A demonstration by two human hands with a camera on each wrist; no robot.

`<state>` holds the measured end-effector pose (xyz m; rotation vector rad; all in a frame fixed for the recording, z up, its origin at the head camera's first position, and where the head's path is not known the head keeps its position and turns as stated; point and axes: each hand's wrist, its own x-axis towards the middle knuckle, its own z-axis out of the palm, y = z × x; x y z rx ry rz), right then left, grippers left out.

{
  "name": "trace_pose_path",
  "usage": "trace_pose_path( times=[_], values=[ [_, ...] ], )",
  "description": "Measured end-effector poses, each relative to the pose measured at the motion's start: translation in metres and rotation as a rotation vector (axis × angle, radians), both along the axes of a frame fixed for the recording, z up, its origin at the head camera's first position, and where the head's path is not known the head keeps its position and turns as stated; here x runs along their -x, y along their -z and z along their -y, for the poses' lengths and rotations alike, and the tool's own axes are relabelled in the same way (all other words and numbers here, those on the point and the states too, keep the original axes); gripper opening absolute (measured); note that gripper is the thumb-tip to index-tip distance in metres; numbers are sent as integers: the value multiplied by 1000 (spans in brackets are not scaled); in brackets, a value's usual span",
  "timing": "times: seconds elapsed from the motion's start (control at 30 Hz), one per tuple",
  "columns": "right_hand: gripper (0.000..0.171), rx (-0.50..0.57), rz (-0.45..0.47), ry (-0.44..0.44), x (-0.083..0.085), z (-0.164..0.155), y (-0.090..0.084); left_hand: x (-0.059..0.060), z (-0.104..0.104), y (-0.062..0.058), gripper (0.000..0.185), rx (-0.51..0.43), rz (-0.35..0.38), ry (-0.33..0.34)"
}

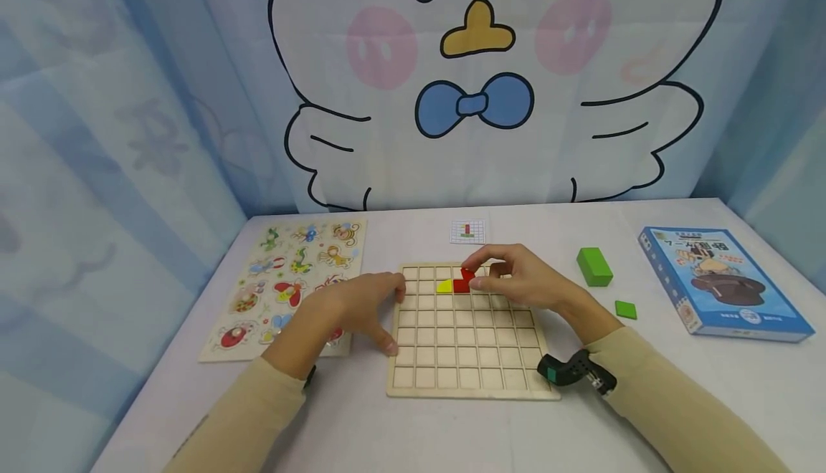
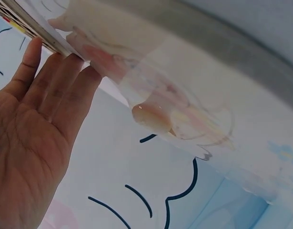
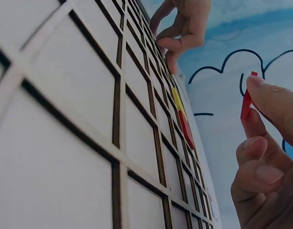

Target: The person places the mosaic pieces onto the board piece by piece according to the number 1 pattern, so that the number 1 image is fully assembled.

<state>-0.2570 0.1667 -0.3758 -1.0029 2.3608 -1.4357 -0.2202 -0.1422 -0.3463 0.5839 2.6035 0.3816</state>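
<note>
A red piece (image 1: 467, 272) was pinched just over the grid board (image 1: 474, 358).
The right hand's (image 1: 519, 276) thumb and finger squeezed it near the board's far edge; the left hand's (image 1: 358, 302) thumb and fingers, spread apart, touched its left edge.

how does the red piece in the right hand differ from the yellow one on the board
The red piece is pinched by the right hand, while the yellow piece is free of any grip. The red piece is raised off the grid board; the yellow piece lies on it. Their colours differ too. Both are small.
</note>
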Motion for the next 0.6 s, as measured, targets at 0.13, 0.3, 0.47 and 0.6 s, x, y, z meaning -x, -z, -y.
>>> trace_pose_path(
  times=[0.13, 0.3, 0.47, 0.6],
  values=[
    [26, -7, 9, -15, 1, 4, 0, 0, -1, -1, 71, 2, 4, -1],
    [26, -49, -13, -30, 1, 10, 0, -1, -1, -2, 71, 6, 1, 1],
    [27, -113, -76, -24, 1, 16, 1, -1, -2, -2, 71, 24, -5, 2],
    [28, -136, -87, -14, -1, 18, 2, -2, -3, -2, 71, 27, -4, 4]
  ],
)
